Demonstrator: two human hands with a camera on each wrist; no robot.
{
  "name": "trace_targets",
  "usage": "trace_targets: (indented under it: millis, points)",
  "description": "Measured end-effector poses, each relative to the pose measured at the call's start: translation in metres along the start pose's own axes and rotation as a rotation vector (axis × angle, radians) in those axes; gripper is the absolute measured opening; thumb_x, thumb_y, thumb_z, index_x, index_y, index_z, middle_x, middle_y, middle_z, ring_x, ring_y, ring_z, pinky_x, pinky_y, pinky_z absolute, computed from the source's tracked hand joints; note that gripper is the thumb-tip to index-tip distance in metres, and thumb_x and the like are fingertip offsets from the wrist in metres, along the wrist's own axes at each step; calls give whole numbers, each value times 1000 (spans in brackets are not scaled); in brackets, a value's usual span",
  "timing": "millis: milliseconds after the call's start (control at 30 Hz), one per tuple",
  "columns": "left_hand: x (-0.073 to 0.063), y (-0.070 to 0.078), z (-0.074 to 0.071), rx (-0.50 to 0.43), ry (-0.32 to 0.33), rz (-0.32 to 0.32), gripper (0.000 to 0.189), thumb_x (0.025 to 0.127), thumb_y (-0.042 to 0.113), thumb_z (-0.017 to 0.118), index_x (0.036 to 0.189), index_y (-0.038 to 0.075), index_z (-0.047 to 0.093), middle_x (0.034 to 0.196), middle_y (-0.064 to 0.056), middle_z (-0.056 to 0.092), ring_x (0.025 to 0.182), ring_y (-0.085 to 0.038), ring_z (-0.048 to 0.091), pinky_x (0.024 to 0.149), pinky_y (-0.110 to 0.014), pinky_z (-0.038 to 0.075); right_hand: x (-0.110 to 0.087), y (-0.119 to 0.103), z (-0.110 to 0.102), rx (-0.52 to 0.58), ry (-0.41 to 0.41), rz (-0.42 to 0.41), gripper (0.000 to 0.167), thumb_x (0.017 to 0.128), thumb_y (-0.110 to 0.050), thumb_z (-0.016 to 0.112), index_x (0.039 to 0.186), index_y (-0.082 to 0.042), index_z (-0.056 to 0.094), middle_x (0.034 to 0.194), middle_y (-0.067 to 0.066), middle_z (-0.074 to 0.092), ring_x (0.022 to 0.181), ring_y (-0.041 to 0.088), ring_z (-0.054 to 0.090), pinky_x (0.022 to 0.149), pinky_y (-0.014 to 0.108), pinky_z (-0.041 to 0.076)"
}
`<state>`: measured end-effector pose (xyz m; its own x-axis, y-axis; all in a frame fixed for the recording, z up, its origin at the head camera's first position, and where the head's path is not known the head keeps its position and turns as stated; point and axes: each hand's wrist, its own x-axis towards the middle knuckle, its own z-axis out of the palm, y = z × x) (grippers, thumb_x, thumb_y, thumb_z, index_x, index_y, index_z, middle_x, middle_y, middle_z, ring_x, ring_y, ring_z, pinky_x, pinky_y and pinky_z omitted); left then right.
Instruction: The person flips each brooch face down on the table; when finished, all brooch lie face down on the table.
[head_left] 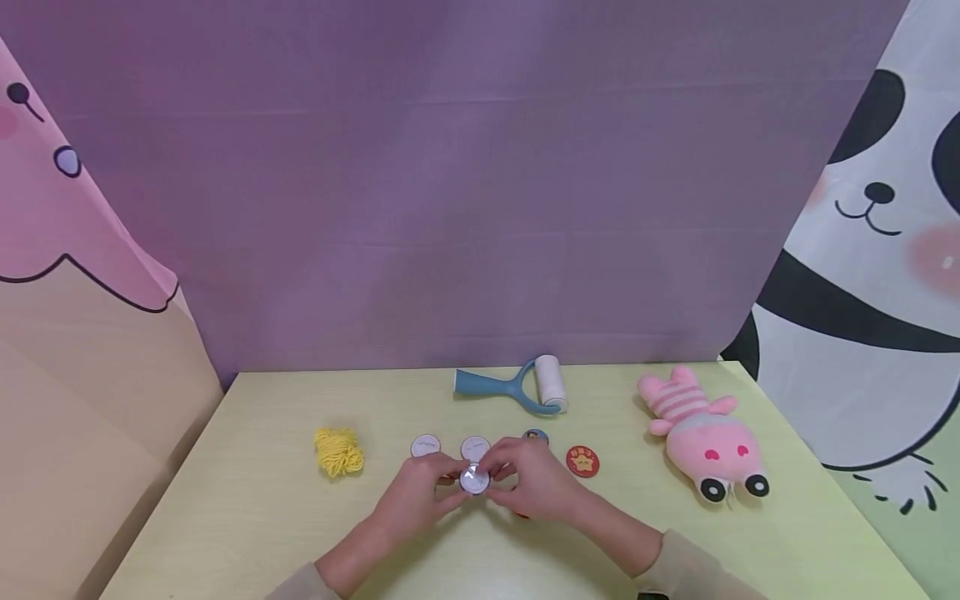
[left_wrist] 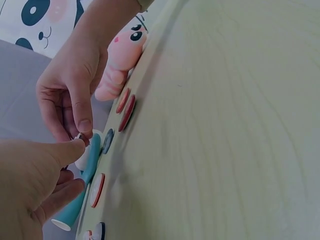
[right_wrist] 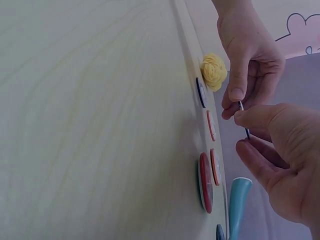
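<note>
Above the table, a small round badge [head_left: 474,479] with a shiny whitish face is held between both hands. My left hand [head_left: 414,493] pinches its left edge with thumb and fingers. From the other side my right hand [head_left: 537,481] pinches it too; in the right wrist view the badge [right_wrist: 244,120] appears edge-on. Two whitish discs lie just beyond the hands, a left one [head_left: 426,446] and a middle one [head_left: 475,447]. Partly hidden behind the right hand is a blue disc [head_left: 536,434]. A red disc with a gold design [head_left: 582,461] lies right of that hand.
Yellow yarn [head_left: 339,452] lies to the left on the table [head_left: 247,500]. A blue-handled lint roller [head_left: 510,387] is near the back edge. At the right lies a pink plush toy [head_left: 705,437]. A purple cloth [head_left: 480,208] hangs behind the table.
</note>
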<state>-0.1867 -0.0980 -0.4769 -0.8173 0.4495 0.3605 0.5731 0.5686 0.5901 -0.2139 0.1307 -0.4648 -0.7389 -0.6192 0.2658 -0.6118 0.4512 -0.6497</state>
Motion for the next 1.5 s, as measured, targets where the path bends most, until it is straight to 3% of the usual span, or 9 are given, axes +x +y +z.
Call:
trace_targets:
  millis: [500, 700, 900, 1100, 1500]
  points:
    - [-6, -10, 13, 121, 9, 54, 20, 87, 11, 87, 107, 7, 83, 98, -4, 83, 89, -11, 76, 80, -25, 62, -2, 3, 12, -107, -1, -98, 15, 85, -5, 87, 98, -7, 82, 96, 3, 80, 91, 16, 75, 83, 28, 64]
    - [-7, -10, 17, 131, -1, 3, 14, 86, 12, 87, 100, 10, 84, 82, 4, 76, 72, 1, 51, 66, -15, 46, 0, 6, 18, -154, 29, -130, 11, 85, -8, 88, 95, -9, 82, 93, 0, 81, 89, 14, 74, 82, 24, 60]
    - [-6, -9, 18, 132, 9, -4, 11, 84, 9, 86, 95, 9, 84, 72, 5, 67, 67, 2, 43, 62, -14, 40, 1, 7, 20, -169, 15, -97, 10, 85, -9, 88, 93, -10, 82, 91, -1, 80, 87, 11, 72, 82, 25, 59]
    - [-4, -10, 19, 162, 13, 9, 11, 83, 9, 86, 94, 8, 84, 71, 5, 67, 68, 2, 46, 62, -14, 43, 2, 10, 23, -178, -13, -64, 9, 85, -10, 88, 93, -11, 82, 91, -3, 80, 88, 11, 71, 84, 24, 58]
    - [5, -10, 13, 114, -92, -63, 18, 79, 8, 90, 95, 5, 85, 77, 2, 73, 70, 1, 47, 64, -16, 45, 1, 12, 16, -202, -51, -12, 11, 89, -7, 81, 100, -11, 83, 98, -2, 80, 97, 12, 71, 92, 31, 59]
